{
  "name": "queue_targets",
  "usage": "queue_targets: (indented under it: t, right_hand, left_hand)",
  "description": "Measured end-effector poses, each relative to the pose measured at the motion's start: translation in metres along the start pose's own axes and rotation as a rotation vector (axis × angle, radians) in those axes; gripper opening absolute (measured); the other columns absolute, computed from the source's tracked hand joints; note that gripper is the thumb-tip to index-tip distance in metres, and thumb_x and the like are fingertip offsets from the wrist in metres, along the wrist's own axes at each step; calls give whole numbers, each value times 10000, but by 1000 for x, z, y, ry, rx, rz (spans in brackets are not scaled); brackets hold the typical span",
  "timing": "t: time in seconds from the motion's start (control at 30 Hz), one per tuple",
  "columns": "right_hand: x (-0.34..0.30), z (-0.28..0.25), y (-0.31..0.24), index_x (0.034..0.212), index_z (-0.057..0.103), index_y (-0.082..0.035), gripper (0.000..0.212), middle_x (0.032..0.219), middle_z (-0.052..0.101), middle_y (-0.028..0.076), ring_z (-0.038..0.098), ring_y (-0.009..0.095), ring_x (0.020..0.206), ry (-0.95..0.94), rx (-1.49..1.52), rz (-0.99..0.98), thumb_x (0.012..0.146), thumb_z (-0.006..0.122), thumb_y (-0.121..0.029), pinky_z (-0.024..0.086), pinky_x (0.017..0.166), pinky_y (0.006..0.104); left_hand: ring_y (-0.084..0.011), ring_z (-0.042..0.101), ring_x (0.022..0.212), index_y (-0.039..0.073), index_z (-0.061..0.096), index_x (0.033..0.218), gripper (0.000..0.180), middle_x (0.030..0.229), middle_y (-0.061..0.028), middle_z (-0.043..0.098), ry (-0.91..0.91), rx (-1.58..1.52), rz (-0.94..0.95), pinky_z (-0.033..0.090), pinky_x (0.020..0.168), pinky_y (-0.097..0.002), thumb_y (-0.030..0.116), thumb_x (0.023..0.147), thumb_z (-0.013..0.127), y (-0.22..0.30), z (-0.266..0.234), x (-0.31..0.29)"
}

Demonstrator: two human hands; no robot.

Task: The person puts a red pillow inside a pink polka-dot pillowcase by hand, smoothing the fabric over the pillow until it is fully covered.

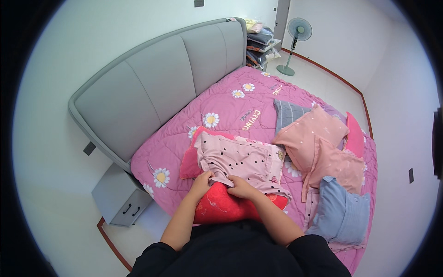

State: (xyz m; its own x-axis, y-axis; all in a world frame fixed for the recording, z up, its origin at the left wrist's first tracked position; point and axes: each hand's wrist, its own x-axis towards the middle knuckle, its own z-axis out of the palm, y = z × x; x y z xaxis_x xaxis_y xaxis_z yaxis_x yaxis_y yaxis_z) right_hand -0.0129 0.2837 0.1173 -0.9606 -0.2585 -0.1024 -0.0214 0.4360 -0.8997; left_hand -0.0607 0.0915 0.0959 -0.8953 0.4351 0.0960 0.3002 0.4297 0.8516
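Observation:
Bunched fabric of a pale pink pillowcase (235,154) with dark dots is pinched in my left hand (201,184) and my right hand (242,188), both closed at its near edge. The pillowcase lies mostly flat on the bed. Right below my hands, against my body, rests a bright red pillow (226,207); its far end is covered by the fabric and my fingers. Whether my fingers also grip the red pillow, I cannot tell. A crimson-pink piece of bedding (188,162) sticks out from under the pillowcase's left side.
Daisy-patterned pink quilt (221,99) covers the bed, with a grey headboard (157,74) behind. To the right lie peach pillows (311,131), a blue pillow (344,210) and a grey striped pillow (290,114). Left stands a nightstand (121,196); a fan (299,32) and stacked packages (260,46) are far back.

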Motion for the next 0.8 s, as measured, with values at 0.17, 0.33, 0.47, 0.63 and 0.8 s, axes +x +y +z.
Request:
queue_targets:
  t: [0.17,0.33,0.47,0.63,0.8]
  right_hand:
    - [4,3,-3,976,513,-4,358,808,606,195,584,335,809,76,-158,117,637,585,-92,453,714,378]
    - [16,4,9,949,521,-34,301,773,589,175,570,354,787,394,-458,-145,650,555,-23,443,681,420]
    - [24,1,16,946,535,-37,296,785,584,193,560,373,806,453,-480,-309,654,532,12,433,703,432]
    - [15,-1,0,923,537,-9,241,837,583,239,552,389,847,242,-392,-68,686,497,-21,424,737,439]
    - [6,-6,3,933,569,12,254,880,593,249,559,386,881,155,-186,-63,727,482,-107,431,772,415]
  left_hand:
    - [-238,572,666,8,562,824,243,702,-156,576,-6,45,-19,434,614,-328,166,675,671,-11,5,4]
    - [-156,571,725,-25,607,915,291,791,-143,624,-8,-141,20,445,666,-289,130,679,676,-10,13,5]
    - [-128,554,728,-38,603,940,300,798,-88,631,-160,-246,-33,447,675,-281,111,688,669,7,3,8]
    - [-91,538,756,-19,603,954,286,823,-30,623,-273,-445,-195,444,698,-251,88,697,670,11,-9,2]
    - [-106,518,675,21,591,905,243,755,-6,585,-318,-304,-196,438,644,-263,60,673,650,20,-16,4]
